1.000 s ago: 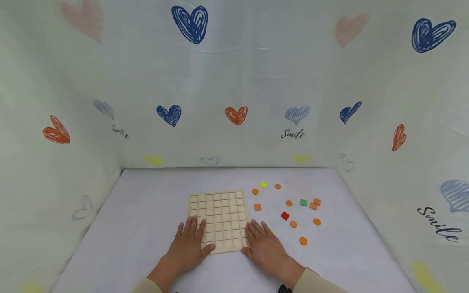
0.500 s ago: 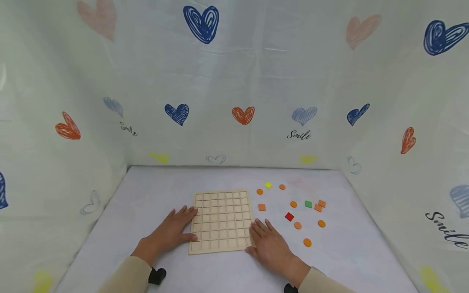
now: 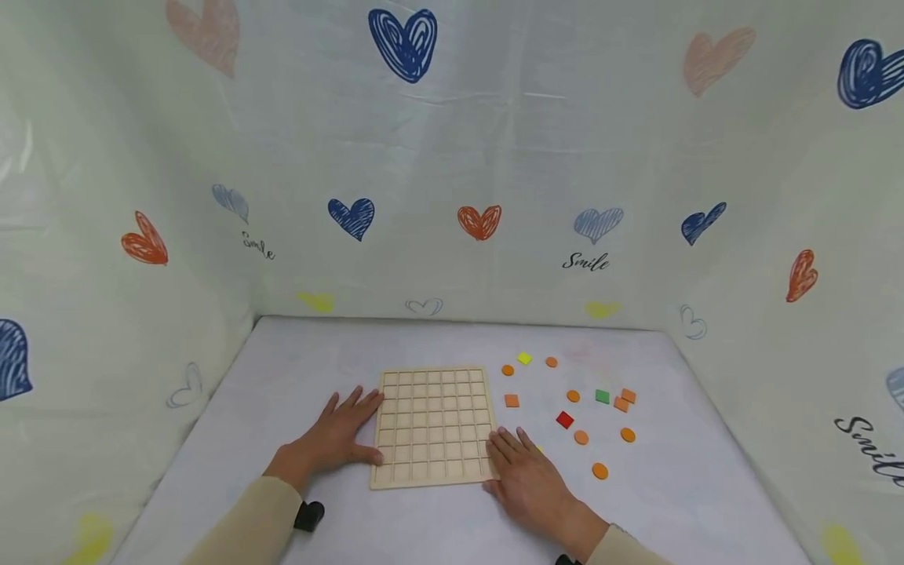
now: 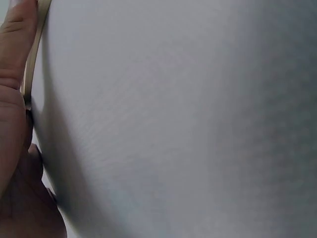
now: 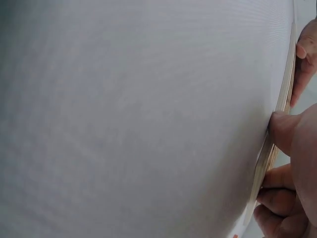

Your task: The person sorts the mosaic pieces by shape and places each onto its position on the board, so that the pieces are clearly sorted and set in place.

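Note:
A square wooden grid board (image 3: pixel 434 428) lies flat on the table, its shallow cells bare. At its left edge is my left hand (image 3: pixel 332 439), fingers spread and straight, with fingertips and thumb tip touching the rim. My right hand (image 3: pixel 530 482) rests at the lower right corner, its extended fingers along the right edge. The left wrist view shows part of that left hand (image 4: pixel 15 94) by the board's thin side (image 4: pixel 33 59). In the right wrist view, the right thumb and fingers (image 5: pixel 277 176) touch the board's edge, and the other hand (image 5: pixel 307 54) appears beyond.
Right of the board lie several loose flat pieces: orange discs (image 3: pixel 599 471), orange squares (image 3: pixel 512 401), a red square (image 3: pixel 565 420), a green square (image 3: pixel 602 396) and a yellow square (image 3: pixel 524 359). A piece by the right hand is mostly hidden. Patterned cloth walls (image 3: pixel 452 267) enclose the table.
My left hand has moved off the board's lower left cells to its left edge, with the fingers spreading. The right hand stays at the right edge. The head view has turned slightly left.

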Action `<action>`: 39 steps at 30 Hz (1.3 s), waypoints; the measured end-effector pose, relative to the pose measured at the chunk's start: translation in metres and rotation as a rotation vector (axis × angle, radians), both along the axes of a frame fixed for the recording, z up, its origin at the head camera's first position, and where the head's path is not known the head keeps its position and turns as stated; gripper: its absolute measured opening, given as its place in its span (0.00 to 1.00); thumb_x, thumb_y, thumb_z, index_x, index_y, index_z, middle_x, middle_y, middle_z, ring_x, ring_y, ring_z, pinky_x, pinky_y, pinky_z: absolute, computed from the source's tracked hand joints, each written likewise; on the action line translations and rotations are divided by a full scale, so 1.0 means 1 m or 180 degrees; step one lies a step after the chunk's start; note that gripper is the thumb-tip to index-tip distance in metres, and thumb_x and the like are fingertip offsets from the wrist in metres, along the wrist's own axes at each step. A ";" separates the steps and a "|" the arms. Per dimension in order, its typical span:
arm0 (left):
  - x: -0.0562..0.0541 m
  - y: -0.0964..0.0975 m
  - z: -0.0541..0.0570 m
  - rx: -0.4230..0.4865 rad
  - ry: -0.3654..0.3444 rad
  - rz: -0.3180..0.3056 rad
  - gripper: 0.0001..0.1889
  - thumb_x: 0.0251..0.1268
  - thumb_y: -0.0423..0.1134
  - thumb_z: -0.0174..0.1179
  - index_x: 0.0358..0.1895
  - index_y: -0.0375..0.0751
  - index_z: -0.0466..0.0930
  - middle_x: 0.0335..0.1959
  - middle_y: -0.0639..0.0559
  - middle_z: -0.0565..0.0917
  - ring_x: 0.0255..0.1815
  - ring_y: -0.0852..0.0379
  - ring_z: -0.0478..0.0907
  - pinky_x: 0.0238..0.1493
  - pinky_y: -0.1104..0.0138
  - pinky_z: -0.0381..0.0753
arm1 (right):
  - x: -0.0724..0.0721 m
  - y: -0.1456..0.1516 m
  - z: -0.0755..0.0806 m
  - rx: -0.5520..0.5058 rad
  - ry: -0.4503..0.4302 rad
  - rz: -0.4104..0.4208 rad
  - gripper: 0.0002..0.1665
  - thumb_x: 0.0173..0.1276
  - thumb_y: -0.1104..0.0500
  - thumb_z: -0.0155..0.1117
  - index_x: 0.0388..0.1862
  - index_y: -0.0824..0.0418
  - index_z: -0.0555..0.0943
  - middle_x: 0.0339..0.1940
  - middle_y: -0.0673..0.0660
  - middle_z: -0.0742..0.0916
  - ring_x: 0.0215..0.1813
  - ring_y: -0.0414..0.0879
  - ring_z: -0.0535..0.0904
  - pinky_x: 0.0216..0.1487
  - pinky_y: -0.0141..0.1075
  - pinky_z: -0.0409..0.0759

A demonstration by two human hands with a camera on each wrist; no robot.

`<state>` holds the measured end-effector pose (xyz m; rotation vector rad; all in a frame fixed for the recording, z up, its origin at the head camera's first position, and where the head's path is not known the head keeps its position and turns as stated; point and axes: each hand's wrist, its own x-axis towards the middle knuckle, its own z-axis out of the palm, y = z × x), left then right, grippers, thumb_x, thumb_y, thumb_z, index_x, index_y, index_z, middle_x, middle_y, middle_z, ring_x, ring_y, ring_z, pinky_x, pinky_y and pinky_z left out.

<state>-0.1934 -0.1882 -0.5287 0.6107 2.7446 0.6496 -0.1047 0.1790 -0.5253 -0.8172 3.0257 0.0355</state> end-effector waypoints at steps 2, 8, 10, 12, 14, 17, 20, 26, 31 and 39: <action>0.001 0.001 0.001 -0.0019 -0.0026 -0.0007 0.65 0.47 0.70 0.76 0.84 0.36 0.56 0.85 0.39 0.60 0.87 0.32 0.47 0.84 0.34 0.38 | 0.002 0.002 0.000 -0.0031 -0.0032 0.0005 0.38 0.78 0.40 0.62 0.75 0.64 0.76 0.78 0.58 0.78 0.82 0.54 0.69 0.84 0.53 0.63; -0.001 0.001 0.003 -0.0162 -0.0074 -0.0053 0.66 0.46 0.70 0.76 0.85 0.38 0.55 0.86 0.41 0.59 0.88 0.34 0.45 0.85 0.36 0.38 | 0.004 0.007 0.001 -0.0073 -0.0134 0.0056 0.37 0.79 0.42 0.62 0.77 0.62 0.74 0.79 0.57 0.76 0.83 0.53 0.67 0.84 0.53 0.63; -0.002 0.000 0.003 -0.0178 -0.0043 -0.0063 0.66 0.46 0.71 0.75 0.85 0.39 0.55 0.86 0.41 0.59 0.88 0.35 0.45 0.85 0.36 0.37 | 0.003 0.007 0.002 -0.0080 -0.0173 0.0049 0.37 0.79 0.42 0.61 0.78 0.62 0.74 0.80 0.57 0.76 0.83 0.53 0.67 0.84 0.53 0.62; -0.002 -0.002 0.001 -0.0150 -0.0022 -0.0060 0.66 0.47 0.70 0.75 0.85 0.38 0.54 0.86 0.41 0.58 0.88 0.34 0.45 0.85 0.36 0.37 | 0.002 0.007 0.002 -0.0101 -0.0190 0.0040 0.37 0.79 0.42 0.62 0.78 0.62 0.73 0.80 0.56 0.76 0.83 0.53 0.66 0.84 0.52 0.62; -0.001 -0.003 -0.001 -0.0118 -0.0018 -0.0057 0.65 0.49 0.70 0.74 0.85 0.38 0.54 0.86 0.41 0.57 0.88 0.34 0.44 0.85 0.36 0.36 | 0.001 0.007 0.002 -0.0125 -0.0205 0.0028 0.37 0.79 0.42 0.62 0.78 0.62 0.73 0.80 0.56 0.75 0.84 0.53 0.66 0.84 0.53 0.62; 0.000 -0.004 -0.003 -0.0065 -0.0026 -0.0080 0.64 0.51 0.69 0.74 0.85 0.38 0.53 0.86 0.41 0.56 0.88 0.33 0.43 0.84 0.35 0.34 | 0.001 0.007 0.002 -0.0181 -0.0224 0.0024 0.37 0.79 0.43 0.62 0.78 0.62 0.73 0.80 0.57 0.75 0.84 0.54 0.66 0.84 0.53 0.62; 0.001 -0.005 -0.003 -0.0046 -0.0032 -0.0111 0.64 0.53 0.69 0.73 0.85 0.38 0.52 0.87 0.41 0.56 0.88 0.33 0.42 0.84 0.35 0.33 | 0.002 0.009 0.000 -0.0202 -0.0217 0.0048 0.37 0.79 0.43 0.63 0.78 0.62 0.74 0.80 0.57 0.76 0.83 0.54 0.66 0.84 0.54 0.63; 0.001 -0.005 -0.001 -0.0090 -0.0055 -0.0085 0.63 0.54 0.69 0.72 0.86 0.39 0.52 0.87 0.42 0.55 0.88 0.34 0.41 0.85 0.36 0.32 | 0.000 0.011 0.000 -0.0261 -0.0263 0.0106 0.37 0.79 0.43 0.63 0.78 0.61 0.73 0.80 0.56 0.75 0.84 0.53 0.65 0.85 0.53 0.62; 0.001 -0.004 0.003 -0.0048 -0.0058 -0.0075 0.57 0.62 0.66 0.69 0.85 0.39 0.54 0.86 0.42 0.57 0.88 0.34 0.42 0.84 0.36 0.33 | -0.003 0.014 0.001 -0.0302 -0.0287 0.0174 0.37 0.79 0.44 0.62 0.79 0.61 0.73 0.80 0.56 0.75 0.84 0.53 0.65 0.85 0.52 0.62; 0.002 -0.005 0.001 -0.0066 -0.0045 -0.0128 0.56 0.62 0.67 0.68 0.85 0.39 0.54 0.86 0.42 0.57 0.88 0.34 0.42 0.84 0.35 0.33 | -0.008 0.023 0.000 -0.0351 -0.0269 0.0259 0.36 0.78 0.43 0.64 0.78 0.57 0.74 0.80 0.53 0.76 0.84 0.51 0.65 0.85 0.51 0.61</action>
